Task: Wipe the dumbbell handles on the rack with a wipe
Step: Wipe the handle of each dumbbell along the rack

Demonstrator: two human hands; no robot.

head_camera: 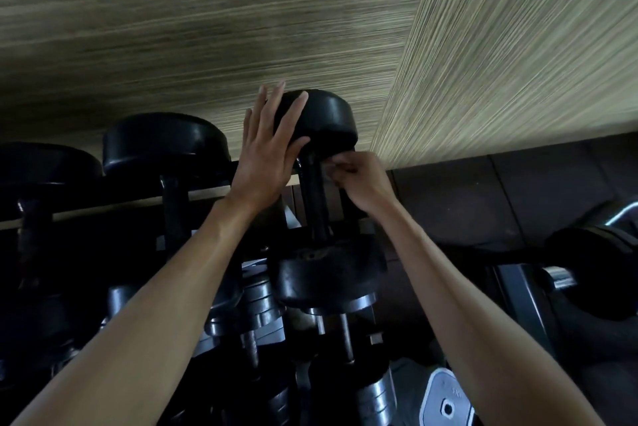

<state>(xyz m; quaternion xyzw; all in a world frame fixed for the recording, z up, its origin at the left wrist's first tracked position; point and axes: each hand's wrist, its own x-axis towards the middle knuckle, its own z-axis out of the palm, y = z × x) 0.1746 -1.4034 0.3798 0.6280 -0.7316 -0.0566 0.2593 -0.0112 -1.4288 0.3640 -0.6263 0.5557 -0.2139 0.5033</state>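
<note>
Both forearms are reaching up past the lower weights (366,391); the right hand (359,184) is curling its fingers against the handle (312,194) of the end dumbbell (321,122) on the rack (207,192), apparently pinching a wipe I cannot make out, while the left hand (266,153), fingers straight, is pressing the far head, likely to steady it against rolling.

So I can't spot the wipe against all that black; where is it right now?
In the head view, just right of centre: the right hand pinches the wipe against the top of the dumbbell handle, below the head that the left hand steadies.
</note>
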